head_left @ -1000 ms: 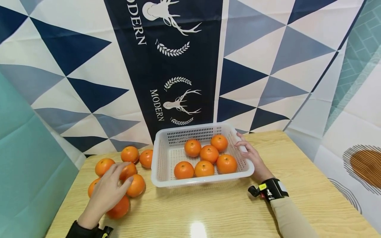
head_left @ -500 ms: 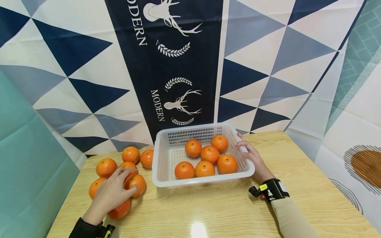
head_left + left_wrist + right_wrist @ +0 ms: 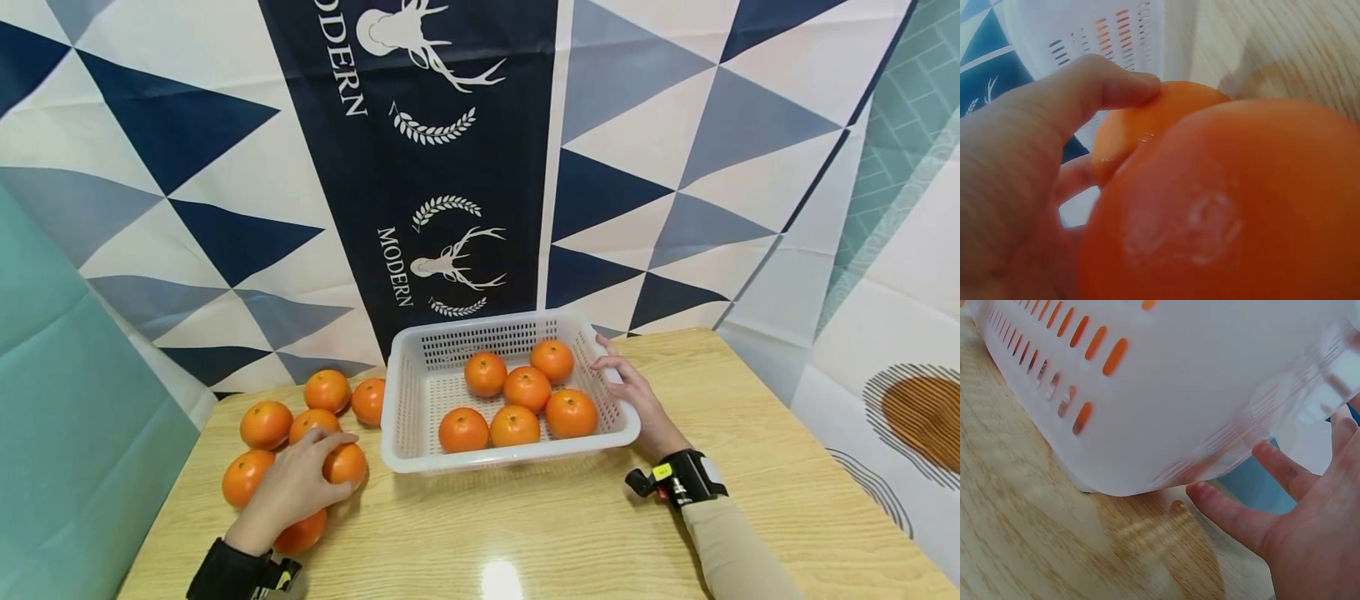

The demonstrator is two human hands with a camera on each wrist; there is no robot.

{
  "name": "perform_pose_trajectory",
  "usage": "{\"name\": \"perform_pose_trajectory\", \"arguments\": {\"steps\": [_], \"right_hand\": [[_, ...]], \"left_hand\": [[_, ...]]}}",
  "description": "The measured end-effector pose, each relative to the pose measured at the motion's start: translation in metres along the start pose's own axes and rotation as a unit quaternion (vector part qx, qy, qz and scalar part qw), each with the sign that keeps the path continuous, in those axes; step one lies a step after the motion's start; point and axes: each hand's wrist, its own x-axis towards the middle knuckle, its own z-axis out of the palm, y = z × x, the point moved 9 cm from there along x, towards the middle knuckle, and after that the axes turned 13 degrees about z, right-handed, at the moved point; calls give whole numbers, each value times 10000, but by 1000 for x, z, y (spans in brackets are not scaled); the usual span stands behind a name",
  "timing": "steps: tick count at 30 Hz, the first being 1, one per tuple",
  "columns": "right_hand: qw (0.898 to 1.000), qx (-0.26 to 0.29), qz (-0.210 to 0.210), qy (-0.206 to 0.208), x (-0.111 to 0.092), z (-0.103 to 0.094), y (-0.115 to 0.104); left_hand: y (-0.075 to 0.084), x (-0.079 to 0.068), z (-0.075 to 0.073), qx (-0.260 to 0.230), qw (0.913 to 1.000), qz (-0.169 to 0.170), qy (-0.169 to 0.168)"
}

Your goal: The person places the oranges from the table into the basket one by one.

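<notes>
My left hand [image 3: 300, 479] holds an orange [image 3: 345, 465] at the near right of a loose group on the table, its fingers over the top and the thumb at the near side. In the left wrist view, the thumb presses on that orange [image 3: 1166, 109], while another orange [image 3: 1229, 206] fills the foreground. Over on the right, my right hand [image 3: 637, 392] grips the right rim of a white plastic basket [image 3: 397, 392]. Seen from the right wrist, fingertips [image 3: 1200, 490] meet the basket's outer end wall [image 3: 1179, 394]. Several oranges [image 3: 527, 388] lie inside the basket.
Around my left hand lie several more oranges [image 3: 267, 425], one of them partly hidden under the wrist. One orange [image 3: 369, 401] sits right beside the basket's left wall. Behind the wooden table [image 3: 465, 525] hangs a patterned cloth [image 3: 480, 167].
My left hand has shifted to the right and toward the near side, off the middle orange and onto the one beside it, its fingers now around it. The right hand and basket stay put.
</notes>
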Motion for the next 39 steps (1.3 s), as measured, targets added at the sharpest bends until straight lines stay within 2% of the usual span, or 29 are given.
{"name": "perform_pose_trajectory", "arguments": {"steps": [15, 19, 31, 36, 39], "right_hand": [[9999, -129, -26, 20, -2, 1, 2], [9999, -150, 21, 38, -1, 1, 3], [9999, -89, 54, 46, -2, 0, 2], [10000, -80, 28, 21, -3, 1, 1], [9999, -157, 22, 22, -3, 1, 0]], "left_hand": [[3, -3, 0, -168, 9997, 131, 126], [5, -3, -5, -175, 9995, 172, 215], [17, 2, -44, -148, 9961, 343, 800], [27, 6, -65, -81, 9919, 576, 1128], [33, 10, -72, -41, 9902, 673, 1221]]}}
